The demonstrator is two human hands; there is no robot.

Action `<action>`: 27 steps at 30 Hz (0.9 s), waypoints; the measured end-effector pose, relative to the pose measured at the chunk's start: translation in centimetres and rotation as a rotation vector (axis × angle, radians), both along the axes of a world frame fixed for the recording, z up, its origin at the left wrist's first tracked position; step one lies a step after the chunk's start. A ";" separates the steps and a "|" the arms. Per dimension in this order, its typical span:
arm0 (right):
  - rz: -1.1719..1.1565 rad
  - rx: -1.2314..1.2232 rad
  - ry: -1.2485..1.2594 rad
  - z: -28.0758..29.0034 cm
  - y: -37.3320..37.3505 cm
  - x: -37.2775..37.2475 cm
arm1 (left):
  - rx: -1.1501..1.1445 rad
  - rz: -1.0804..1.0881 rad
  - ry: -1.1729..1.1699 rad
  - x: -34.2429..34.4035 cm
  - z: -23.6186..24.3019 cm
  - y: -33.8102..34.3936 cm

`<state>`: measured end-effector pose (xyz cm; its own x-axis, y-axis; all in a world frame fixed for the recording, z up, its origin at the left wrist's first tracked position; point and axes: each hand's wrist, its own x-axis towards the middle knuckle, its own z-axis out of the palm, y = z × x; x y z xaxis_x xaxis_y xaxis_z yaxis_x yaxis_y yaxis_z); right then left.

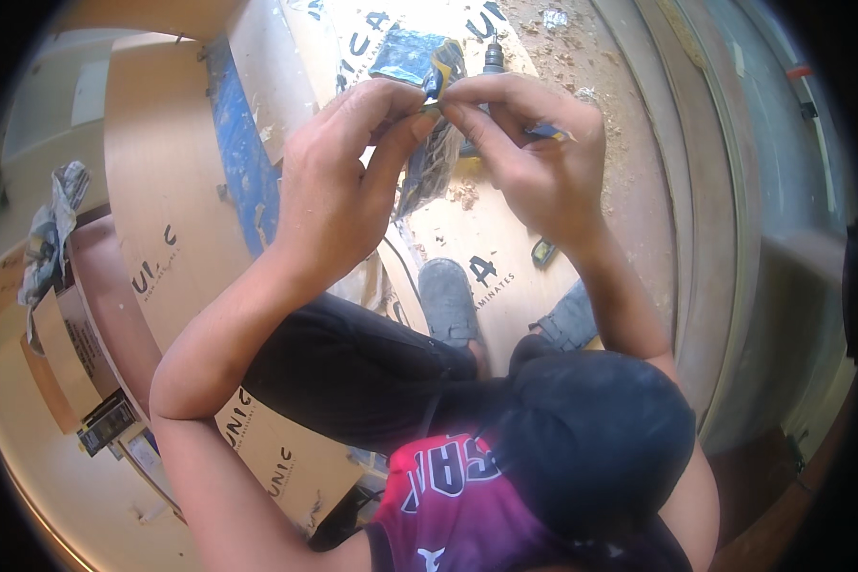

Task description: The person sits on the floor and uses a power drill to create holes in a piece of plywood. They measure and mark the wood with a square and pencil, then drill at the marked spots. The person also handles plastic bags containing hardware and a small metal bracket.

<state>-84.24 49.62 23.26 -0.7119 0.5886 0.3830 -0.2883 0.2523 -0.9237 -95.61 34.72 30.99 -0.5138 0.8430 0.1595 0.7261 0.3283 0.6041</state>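
My left hand (338,153) and my right hand (548,157) are raised and meet fingertip to fingertip. Thumbs and forefingers pinch a small thing (433,102) between them; it is mostly covered by the fingers, and its kind cannot be made out. Just beyond the fingertips a yellow and dark blue object (440,69) shows; whether the fingers touch it is unclear. Something blue and yellow (550,132) peeks out at the right hand's curled fingers, its shape largely hidden. Behind the hands, the dark chuck of a drill (493,57) points away from me.
Printed wooden boards (157,143) cover the floor, with wood shavings (567,48) scattered at the far right. A blue foil packet (400,57) lies beyond my hands. A small yellow and black tool (543,253) rests near my shoes (448,296). An open wooden cabinet (114,276) stands left.
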 end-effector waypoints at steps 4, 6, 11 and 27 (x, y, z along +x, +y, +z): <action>-0.086 0.178 -0.011 0.2 0.1 0.3 | -0.010 -0.027 0.014 0.2 0.3 0.2; -0.167 0.284 -0.001 -0.3 0.0 0.1 | -0.028 -0.051 0.060 0.5 0.2 0.3; -0.245 0.022 -0.182 -2.8 2.6 0.4 | -0.120 -0.035 -0.148 2.2 1.3 -0.1; -0.128 0.215 -0.097 0.3 0.8 1.7 | -0.002 0.291 -1.123 -1.4 -2.0 0.2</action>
